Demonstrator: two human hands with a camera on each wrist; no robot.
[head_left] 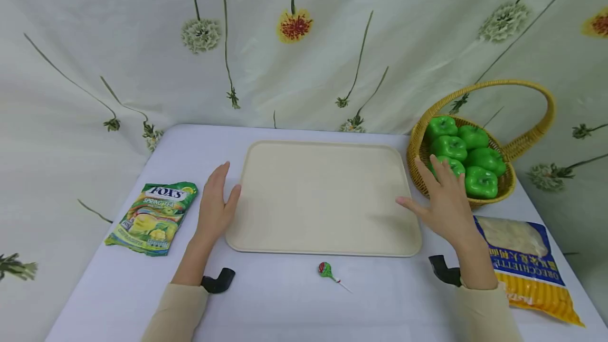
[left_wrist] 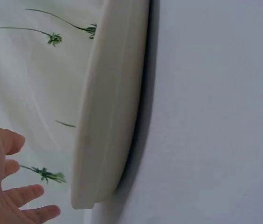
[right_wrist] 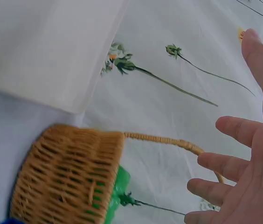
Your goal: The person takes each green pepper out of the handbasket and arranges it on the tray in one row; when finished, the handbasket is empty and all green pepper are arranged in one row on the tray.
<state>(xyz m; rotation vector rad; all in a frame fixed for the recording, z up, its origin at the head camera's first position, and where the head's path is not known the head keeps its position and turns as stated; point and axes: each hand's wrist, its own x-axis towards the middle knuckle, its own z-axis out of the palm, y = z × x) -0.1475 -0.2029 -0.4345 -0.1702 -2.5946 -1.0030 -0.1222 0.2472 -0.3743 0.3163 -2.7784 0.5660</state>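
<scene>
A beige rectangular tray [head_left: 323,199] lies in the middle of the white table. My left hand [head_left: 217,207] hovers by the tray's left edge, fingers straight and holding nothing. Over the tray's right edge, my right hand [head_left: 444,202] is spread with nothing in it, partly covering the wicker basket [head_left: 413,146] in the head view. Several green bell peppers [head_left: 481,182] fill that basket. The right wrist view shows the basket's woven side [right_wrist: 66,172] below the spread fingers [right_wrist: 234,130]. In the left wrist view the tray's side wall [left_wrist: 113,102] stands beside my fingers [left_wrist: 26,195].
A green Fox's candy bag [head_left: 154,218] lies at the left of the table. In front of the tray is a lollipop [head_left: 325,269] with a green and red wrapper. A blue and yellow orecchiette pasta bag [head_left: 527,263] lies at the right, partly behind my right forearm.
</scene>
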